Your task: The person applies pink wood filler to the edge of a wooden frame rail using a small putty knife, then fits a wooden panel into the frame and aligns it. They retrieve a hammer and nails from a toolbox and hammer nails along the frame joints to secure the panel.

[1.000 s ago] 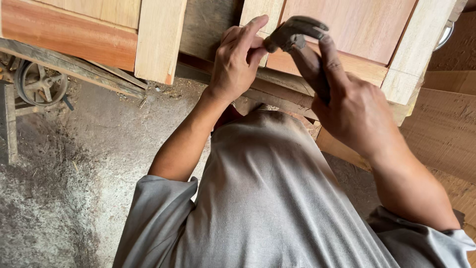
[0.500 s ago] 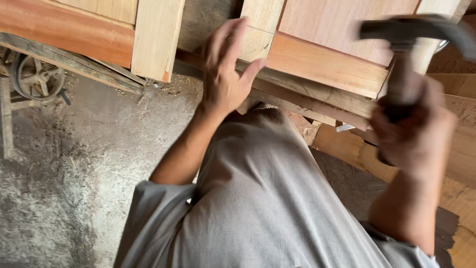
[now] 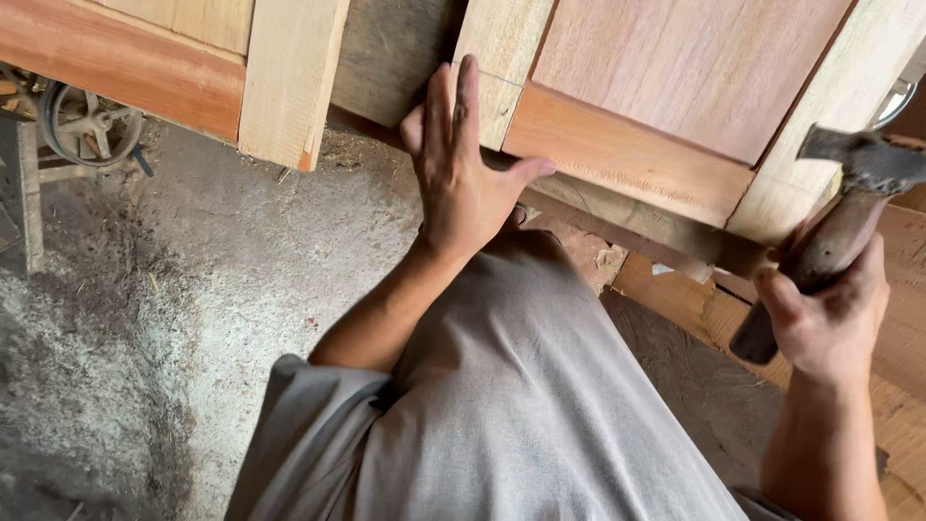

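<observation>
A hammer (image 3: 849, 183) is held raised at the right while a wooden frame (image 3: 617, 154) is steadied by the flat left hand (image 3: 463, 174).

The left hand is laid open, fingers together and pointing up the picture, thumb spread, pressed on the lower end of a pale upright board (image 3: 502, 58) where it meets the reddish cross rail. The right hand (image 3: 830, 318) is closed around the lower part of the hammer's wooden handle, whose long axis is tilted up and to the right, with the dark metal head at the top. The hammer is kept well apart from the joint, which lies up and to the left of it; the left hand is the nearer one, in contact with the wood. A grey garment (image 3: 521, 405) fills the foreground above a dusty concrete floor (image 3: 174, 318), and a spoked metal wheel (image 3: 82, 121) is seen at far left.
</observation>
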Available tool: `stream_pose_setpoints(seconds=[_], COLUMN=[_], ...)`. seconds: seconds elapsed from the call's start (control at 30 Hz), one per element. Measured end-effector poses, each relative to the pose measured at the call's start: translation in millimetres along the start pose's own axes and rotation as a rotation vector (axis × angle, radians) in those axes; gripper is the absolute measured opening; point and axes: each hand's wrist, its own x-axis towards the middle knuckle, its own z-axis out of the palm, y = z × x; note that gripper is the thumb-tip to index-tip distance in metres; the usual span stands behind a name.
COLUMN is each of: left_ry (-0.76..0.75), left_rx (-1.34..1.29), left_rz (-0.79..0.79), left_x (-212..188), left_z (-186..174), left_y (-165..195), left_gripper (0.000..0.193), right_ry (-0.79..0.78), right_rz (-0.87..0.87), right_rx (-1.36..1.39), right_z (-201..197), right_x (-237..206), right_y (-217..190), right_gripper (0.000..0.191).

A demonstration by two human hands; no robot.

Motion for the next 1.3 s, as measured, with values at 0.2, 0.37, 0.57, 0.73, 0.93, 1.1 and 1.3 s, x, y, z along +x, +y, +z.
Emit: stream_pose_setpoints(seconds=[0.2, 0.37, 0.57, 0.73, 0.93, 1.1, 1.3], left_ry=[0.006, 0.007, 0.007, -0.015, -0.021, -0.122, -0.059], left_rx=[0.014, -0.012, 0.072, 0.113, 0.098, 0.088, 0.091], left_rz=[-0.125, -0.211, -0.195, -0.188, -0.177, -0.155, -0.124], left_x=[5.9, 9.7, 15.7, 18.5, 20.8, 21.2, 12.0], left_z=[6.1, 3.5, 2.6, 4.6, 9.4, 3.5, 6.6], left_y=[14.2, 28.2, 32.3, 30.2, 24.8, 20.3, 16.1], left_gripper=[0.132, 0.126, 0.119, 0.115, 0.115, 0.116, 0.113], right_ry=[-0.068, -0.075, -0.118, -0.142, -0.141, -0.124, -0.105], right_rz=[0.027, 0.189, 0.257, 0.346, 0.428, 0.45, 0.358], right_rx=[0.064, 0.264, 0.332, 0.304, 0.267, 0.234, 0.173], right_z=[-5.5, -7.5, -1.7, 4.8, 6.5, 4.9, -3.4], right_x=[10.4, 15.4, 22.9, 23.5, 11.6, 2.1, 4.5], right_y=[-12.4, -12.0, 16.4, 37.7, 56.6, 63.8, 44.6], right_gripper=[0.039, 0.048, 0.053, 0.053, 0.054, 0.055, 0.056])
